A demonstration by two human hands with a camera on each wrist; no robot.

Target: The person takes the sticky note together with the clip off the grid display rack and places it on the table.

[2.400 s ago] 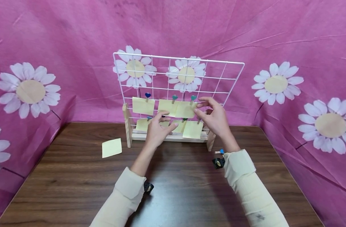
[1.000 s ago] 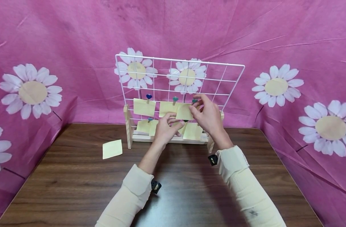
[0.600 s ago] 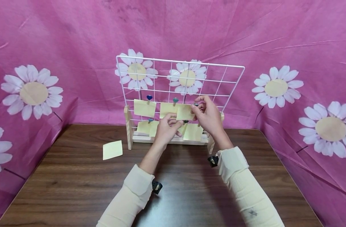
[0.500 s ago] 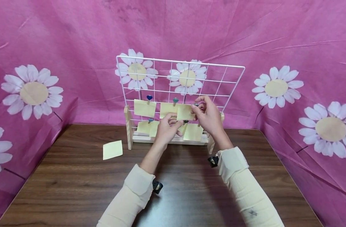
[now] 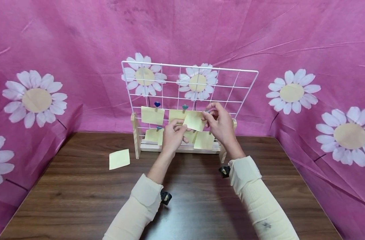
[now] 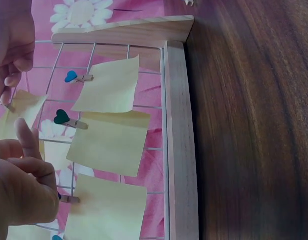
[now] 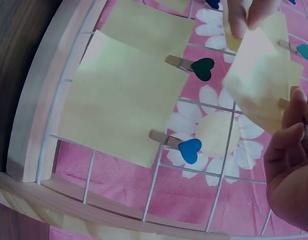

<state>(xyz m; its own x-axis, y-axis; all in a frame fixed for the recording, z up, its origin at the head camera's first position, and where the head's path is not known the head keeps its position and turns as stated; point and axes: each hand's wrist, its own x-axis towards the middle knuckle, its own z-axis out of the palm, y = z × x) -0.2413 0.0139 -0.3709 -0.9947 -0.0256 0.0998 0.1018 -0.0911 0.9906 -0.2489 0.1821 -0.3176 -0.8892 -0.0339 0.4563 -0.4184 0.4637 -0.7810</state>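
Note:
A white wire grid in a wooden stand holds several pale yellow sticky notes, hung by small wooden clothespins with heart heads. My right hand pinches a clothespin at the right side of one sticky note; the fingers hide most of its heart. My left hand pinches that note's lower left corner between thumb and finger. The note sits tilted and partly covers another note under a teal-heart clothespin. In the right wrist view, both hands hold the note from opposite sides.
One loose sticky note lies on the dark wooden table, left of the stand. Below the hands hang more notes, among them a lower right one. A pink cloth with daisies surrounds the table.
My left hand has moved right and up to the note and now grips its corner; the note has tilted. My right hand has closed on the clothespin. A blue-heart clothespin on the table is now hidden.

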